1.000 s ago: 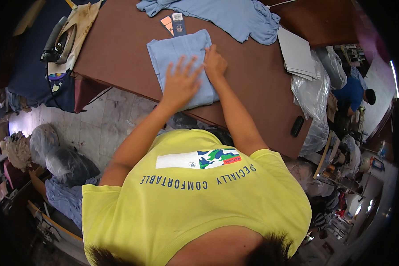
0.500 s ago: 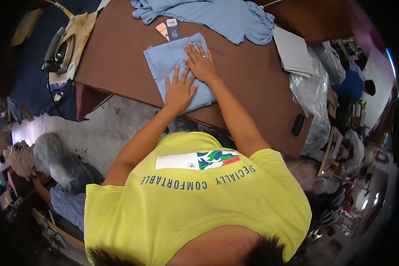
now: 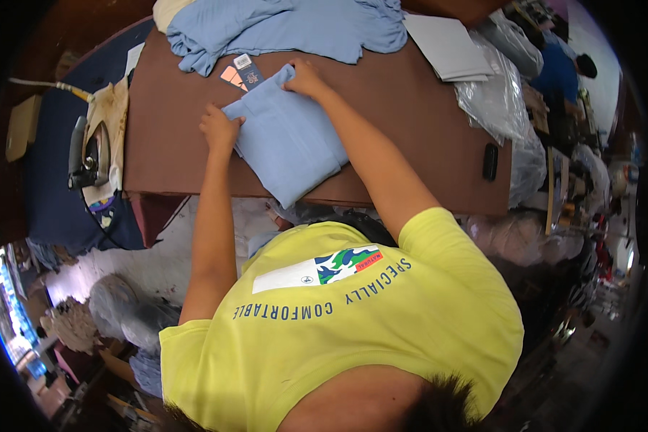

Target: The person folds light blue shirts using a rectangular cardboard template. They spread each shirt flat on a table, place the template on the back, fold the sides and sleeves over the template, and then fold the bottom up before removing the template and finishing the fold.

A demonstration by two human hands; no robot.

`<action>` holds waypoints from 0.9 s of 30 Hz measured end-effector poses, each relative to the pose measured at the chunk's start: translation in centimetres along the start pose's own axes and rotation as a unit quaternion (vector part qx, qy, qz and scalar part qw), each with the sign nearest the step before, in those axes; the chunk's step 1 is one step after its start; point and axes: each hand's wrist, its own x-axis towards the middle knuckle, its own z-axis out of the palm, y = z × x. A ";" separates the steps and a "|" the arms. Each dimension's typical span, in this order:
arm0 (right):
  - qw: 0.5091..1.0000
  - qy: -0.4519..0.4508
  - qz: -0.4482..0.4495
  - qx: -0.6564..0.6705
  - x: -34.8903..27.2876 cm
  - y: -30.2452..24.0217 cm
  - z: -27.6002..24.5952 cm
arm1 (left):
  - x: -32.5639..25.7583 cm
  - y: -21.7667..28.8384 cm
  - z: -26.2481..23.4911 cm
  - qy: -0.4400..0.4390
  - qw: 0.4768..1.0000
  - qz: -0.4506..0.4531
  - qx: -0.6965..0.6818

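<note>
A light blue folded garment [image 3: 288,140] lies on the brown table, its near end reaching over the table's front edge. My left hand [image 3: 221,128] is closed on its far left corner, the thumb over the cloth. At the far right corner my right hand [image 3: 306,78] pinches the folded edge, which is slightly raised. Just beyond the garment, between my hands, lie a dark hang tag [image 3: 250,75] and an orange-and-white tag [image 3: 232,76]. More light blue cloth [image 3: 288,32] is heaped at the back of the table.
The brown table [image 3: 417,137] carries a stack of white sheets [image 3: 450,50], clear plastic bags [image 3: 493,93] and a black oblong case [image 3: 490,161] on the right. An iron [image 3: 93,158] rests on a cloth-covered stand at the left. A person in blue [image 3: 558,68] is at far right.
Both hands have gone from lying flat on the garment to gripping its far corners. The left moved left and outward, the right slightly away. The garment has turned a little and extends nearer me.
</note>
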 end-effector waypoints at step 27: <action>0.919 0.272 0.272 0.087 -55.5 9.5 -22.1 | -28.6 31.5 -0.5 -0.485 0.542 0.680 -0.093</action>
